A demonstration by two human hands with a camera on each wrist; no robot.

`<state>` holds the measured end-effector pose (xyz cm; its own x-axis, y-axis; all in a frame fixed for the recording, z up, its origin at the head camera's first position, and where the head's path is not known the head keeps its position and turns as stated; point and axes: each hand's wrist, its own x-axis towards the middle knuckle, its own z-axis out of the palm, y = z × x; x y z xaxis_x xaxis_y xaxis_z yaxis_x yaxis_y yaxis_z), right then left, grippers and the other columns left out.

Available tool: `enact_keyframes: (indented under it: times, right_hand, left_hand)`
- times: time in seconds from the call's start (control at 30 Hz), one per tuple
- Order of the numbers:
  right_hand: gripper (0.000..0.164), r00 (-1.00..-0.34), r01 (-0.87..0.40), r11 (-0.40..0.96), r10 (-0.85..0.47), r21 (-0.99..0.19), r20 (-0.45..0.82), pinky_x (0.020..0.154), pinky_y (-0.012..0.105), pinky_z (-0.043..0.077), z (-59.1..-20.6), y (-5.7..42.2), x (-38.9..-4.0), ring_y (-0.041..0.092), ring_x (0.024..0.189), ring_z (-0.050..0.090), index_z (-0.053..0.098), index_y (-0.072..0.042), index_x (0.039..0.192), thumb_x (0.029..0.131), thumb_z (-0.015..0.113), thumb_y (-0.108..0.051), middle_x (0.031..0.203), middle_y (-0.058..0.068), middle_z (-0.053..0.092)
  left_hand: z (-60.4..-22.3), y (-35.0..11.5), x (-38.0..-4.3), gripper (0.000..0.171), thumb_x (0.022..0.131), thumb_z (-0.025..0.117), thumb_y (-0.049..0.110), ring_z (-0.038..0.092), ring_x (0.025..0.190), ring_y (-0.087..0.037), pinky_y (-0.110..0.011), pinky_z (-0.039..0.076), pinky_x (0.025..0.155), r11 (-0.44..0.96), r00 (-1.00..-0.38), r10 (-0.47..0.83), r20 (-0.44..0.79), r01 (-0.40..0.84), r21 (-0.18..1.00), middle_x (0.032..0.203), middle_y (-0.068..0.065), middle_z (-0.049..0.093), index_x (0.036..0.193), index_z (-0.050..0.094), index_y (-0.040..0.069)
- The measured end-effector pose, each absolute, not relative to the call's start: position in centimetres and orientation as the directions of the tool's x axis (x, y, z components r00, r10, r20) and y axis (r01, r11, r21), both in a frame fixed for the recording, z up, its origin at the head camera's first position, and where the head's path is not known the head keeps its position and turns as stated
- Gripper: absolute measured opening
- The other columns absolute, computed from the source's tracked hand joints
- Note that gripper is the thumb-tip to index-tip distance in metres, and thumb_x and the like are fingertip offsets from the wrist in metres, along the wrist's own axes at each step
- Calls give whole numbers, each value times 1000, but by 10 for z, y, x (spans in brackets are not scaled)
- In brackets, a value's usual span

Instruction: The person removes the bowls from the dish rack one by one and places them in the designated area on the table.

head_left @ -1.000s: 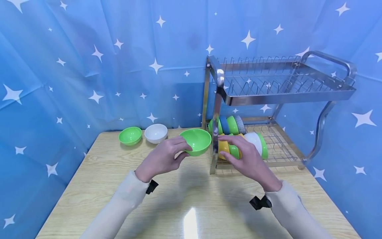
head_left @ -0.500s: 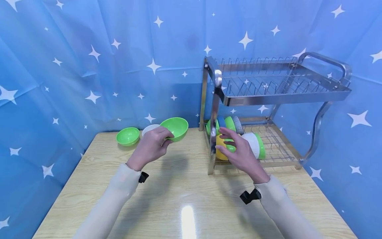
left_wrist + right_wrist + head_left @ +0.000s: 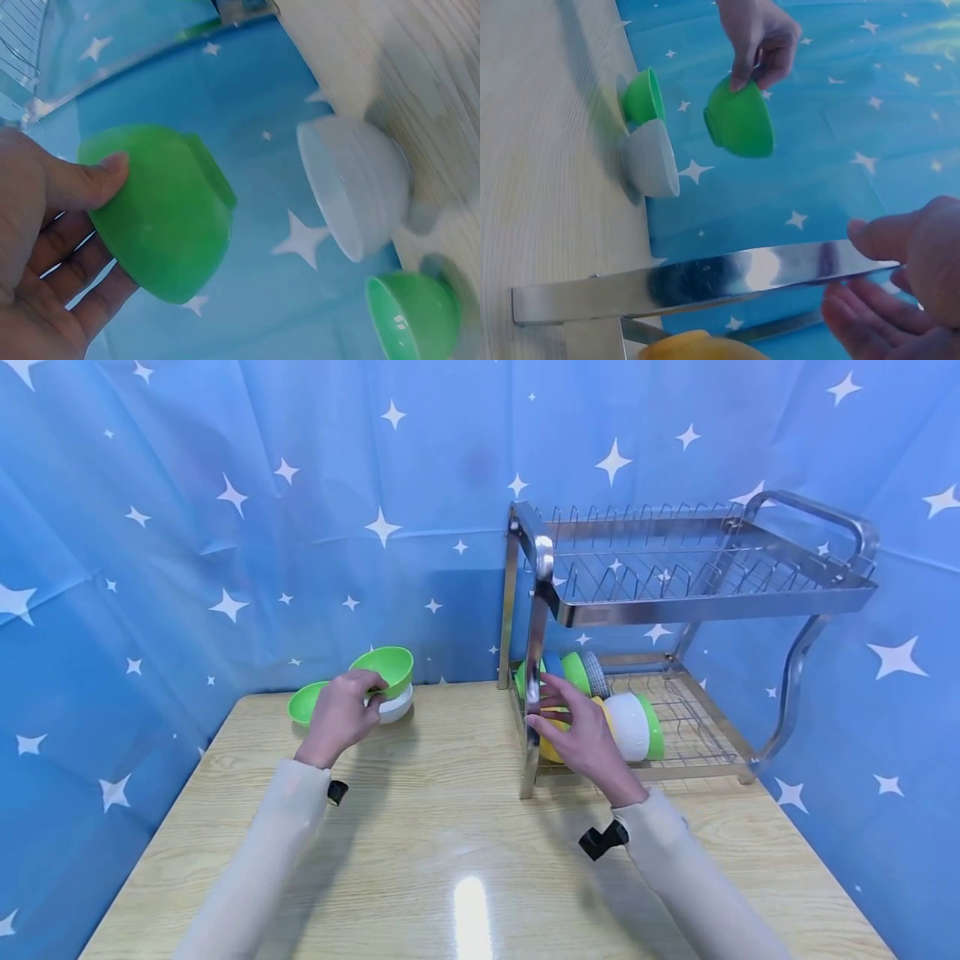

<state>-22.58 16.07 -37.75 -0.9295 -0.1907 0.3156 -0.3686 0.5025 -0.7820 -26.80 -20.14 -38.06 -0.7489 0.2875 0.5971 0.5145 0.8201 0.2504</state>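
Note:
My left hand (image 3: 343, 714) pinches a green bowl (image 3: 390, 668) by its rim, thumb on the outside wall in the left wrist view. That bowl is held up in the air above a white bowl (image 3: 356, 187) on the table. Left of the white one sits another green bowl (image 3: 303, 703), partly hidden behind the hand. My right hand (image 3: 585, 735) has thumb and fingers spread beside the front left post (image 3: 705, 281) of the metal dish rack, overlapping it in the right wrist view. Nothing is held in it.
On the rack's lower shelf stand several bowls on edge, among them a yellow bowl (image 3: 551, 748), a white ridged bowl (image 3: 627, 727) and a green one (image 3: 655, 727). The rack's upper tier (image 3: 712, 606) overhangs them. A blue starry curtain (image 3: 300, 527) backs the table (image 3: 435, 827).
My left hand has carried the green bowl leftward, from beside the rack to over the white bowl. The right hand has shifted slightly left, towards the rack's post.

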Motion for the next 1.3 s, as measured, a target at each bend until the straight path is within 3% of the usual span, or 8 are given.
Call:
enact_keyframes:
  times: [0.33, 0.83, 1.3]
  right_hand:
    - [55, -934, -352, 544, -154, -762, 321, 91, 45, 61, -378, 156, -232, 26, 106, 69, 51, -9, 144, 95, 75, -17, 116, 12, 70]
    - [46, -960, -281, 543, -153, -791, 237, 87, 40, 62, -372, 156, -235, 24, 100, 68, 54, -8, 137, 96, 74, -17, 112, 11, 70]
    - [41, -960, -282, 532, -153, -799, 236, 84, 38, 61, -373, 156, -234, 24, 98, 67, 56, -8, 133, 96, 73, -16, 109, 11, 69]
  left_hand:
    - [-394, -239, -285, 12, 84, 71, -3, 73, 83, -36, -51, 59, 71, 872, -827, 144, 543, 366, 325, 96, -18, 77, 94, 77, 1]
    - [-408, -289, -308, 19, 83, 61, 2, 70, 76, -36, -54, 54, 69, 920, -900, 57, 431, 216, 327, 90, -19, 77, 95, 76, 0]
    - [-437, -306, -319, 19, 81, 61, 2, 60, 60, -23, -34, 43, 53, 928, -932, 39, 361, 168, 332, 75, -9, 74, 87, 78, 6]
